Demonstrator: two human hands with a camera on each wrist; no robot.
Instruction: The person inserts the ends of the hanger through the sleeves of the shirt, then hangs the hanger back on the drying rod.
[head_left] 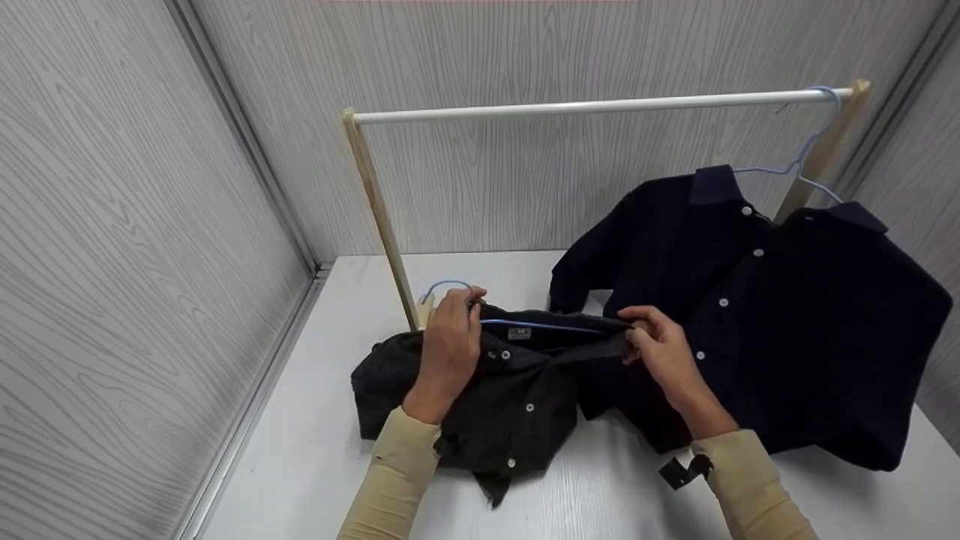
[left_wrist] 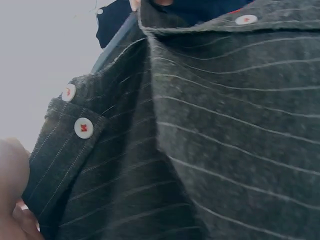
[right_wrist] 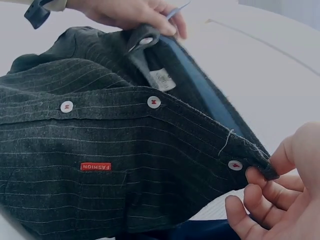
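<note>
A dark grey pinstriped shirt (head_left: 517, 420) with white buttons lies bunched over the white table, its neck opening gaping. Inside it runs a blue hanger (head_left: 536, 324), whose hook sticks up past the collar at the left. My left hand (head_left: 454, 337) grips the collar beside the base of that hook. At the opening's other end, my right hand (head_left: 667, 352) pinches the edge of the shirt between thumb and fingers, near a button (right_wrist: 235, 165). A white label (right_wrist: 162, 79) shows inside the collar. The left wrist view is mostly filled by shirt cloth (left_wrist: 240, 110).
Behind the hands stands a rack with a white rail (head_left: 600, 107) and wooden posts (head_left: 382, 217). A navy shirt (head_left: 810, 322) hangs on a lilac hanger (head_left: 802, 154) at the rail's right end, its lower part close to my right hand. Walls (head_left: 112, 262) enclose the table.
</note>
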